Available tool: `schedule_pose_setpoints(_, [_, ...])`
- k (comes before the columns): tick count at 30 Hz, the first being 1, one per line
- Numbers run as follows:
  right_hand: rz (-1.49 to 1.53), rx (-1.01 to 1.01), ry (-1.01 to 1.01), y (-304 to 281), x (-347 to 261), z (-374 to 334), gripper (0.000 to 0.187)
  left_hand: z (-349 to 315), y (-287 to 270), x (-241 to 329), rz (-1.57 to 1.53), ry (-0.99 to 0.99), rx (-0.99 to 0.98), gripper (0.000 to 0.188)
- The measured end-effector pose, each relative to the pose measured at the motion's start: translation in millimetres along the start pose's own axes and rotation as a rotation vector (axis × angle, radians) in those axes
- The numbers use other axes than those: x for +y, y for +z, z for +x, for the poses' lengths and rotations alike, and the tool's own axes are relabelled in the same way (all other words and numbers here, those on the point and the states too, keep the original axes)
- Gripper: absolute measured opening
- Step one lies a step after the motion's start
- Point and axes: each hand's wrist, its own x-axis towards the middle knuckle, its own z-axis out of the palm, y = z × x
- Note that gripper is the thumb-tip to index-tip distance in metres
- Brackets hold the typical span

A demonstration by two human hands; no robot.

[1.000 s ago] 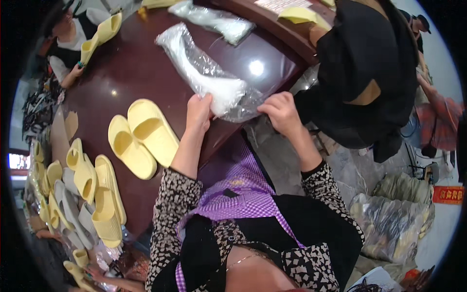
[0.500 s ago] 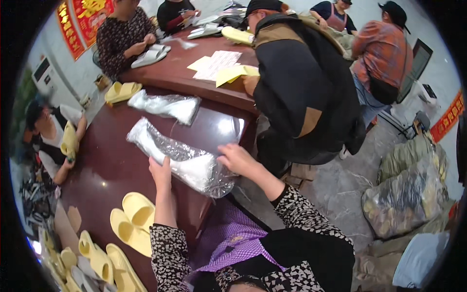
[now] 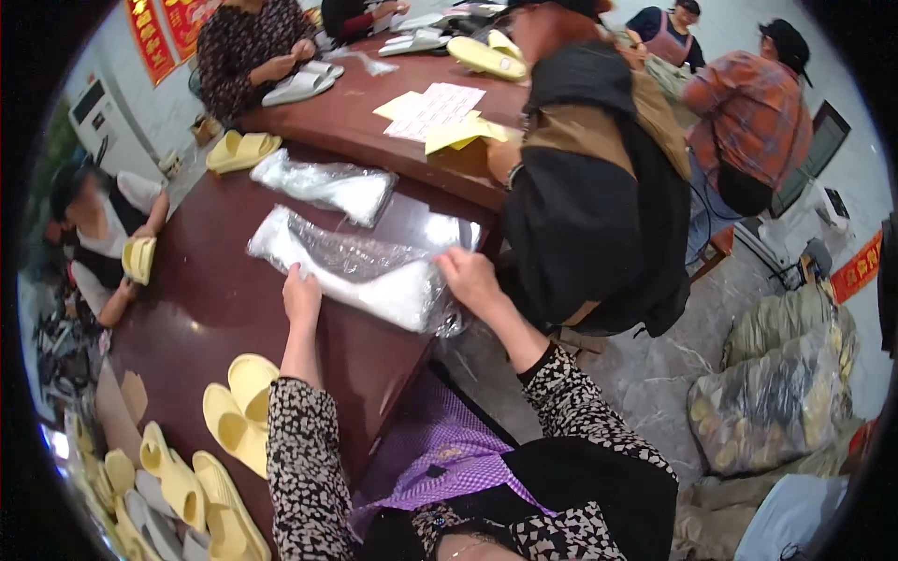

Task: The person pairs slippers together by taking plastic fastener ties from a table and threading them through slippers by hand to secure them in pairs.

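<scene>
A shiny, clear plastic bundle with white parts inside (image 3: 360,271) lies along the dark red table (image 3: 215,309) in front of me. My left hand (image 3: 301,297) grips its near edge, thumb on top. At the bundle's right end, my right hand (image 3: 470,279) pinches the loose clear plastic, which reaches past the table edge. I cannot make out exactly what the white contents are. Just beyond lies a similar plastic bundle (image 3: 323,185), touched by neither hand. A pair of yellow slippers (image 3: 238,411) rests on the table, left of my left forearm.
More yellow slippers (image 3: 178,477) lie at the lower left. Another yellow pair (image 3: 241,151) sits at the far left corner. Papers (image 3: 435,112) lie on the farther table. A person in a black and brown jacket (image 3: 599,187) leans close on the right. Stuffed sacks (image 3: 776,402) stand on the floor.
My right hand, spread beside the bundle before, now pinches its right end. The bundle has turned slightly and its right end has shifted up and right. The person in the jacket has shifted right.
</scene>
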Motion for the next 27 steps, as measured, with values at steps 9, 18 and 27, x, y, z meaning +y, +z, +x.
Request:
schedule_pose_setpoints(9, [0.261,0.068,0.056,2.5,39.3,-25.9,0.021,-16.7,8.4,9.6,0.334,0.128,0.169,0.050])
schedule_pose_setpoints(18, [0.329,0.153,0.063,4.6,44.4,-37.7,0.019,-13.3,20.1,23.6,0.279,0.089,-0.137,0.065])
schedule_pose_setpoints(27, [0.246,0.193,0.106,17.1,47.7,-32.2,0.022,-9.7,13.0,21.2,0.306,0.070,-0.060,0.066])
